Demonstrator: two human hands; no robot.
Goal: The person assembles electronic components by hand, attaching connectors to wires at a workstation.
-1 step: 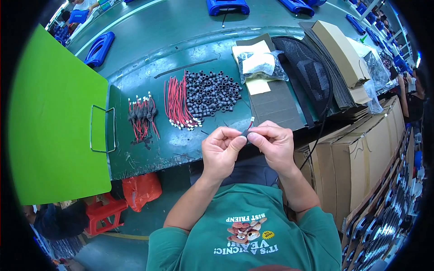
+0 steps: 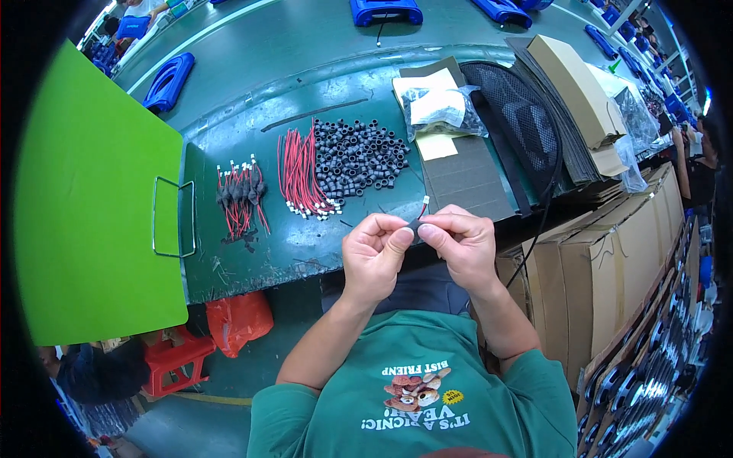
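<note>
In front of my chest, both hands meet over the table's front edge. My left hand (image 2: 374,256) pinches a small dark piece (image 2: 414,226) between thumb and fingers. From the other side, my right hand (image 2: 466,250) pinches that same piece. A short red-and-black wire lead with a white connector (image 2: 425,201) stands up from it; the rest is hidden by my fingers. Beyond my hands lie a bundle of red wire leads (image 2: 299,172) with white connectors and a heap of short black tubular rings (image 2: 363,156). Leads with dark lumps wrapped round them (image 2: 241,195) lie farther left.
A bright green panel (image 2: 99,206) with a wire handle borders the left side. At the right are cardboard sheets (image 2: 466,179), a plastic bag of dark parts (image 2: 443,111), a black mesh frame (image 2: 519,114) and large cartons (image 2: 603,267). Blue plastic housings (image 2: 385,11) sit on the line behind.
</note>
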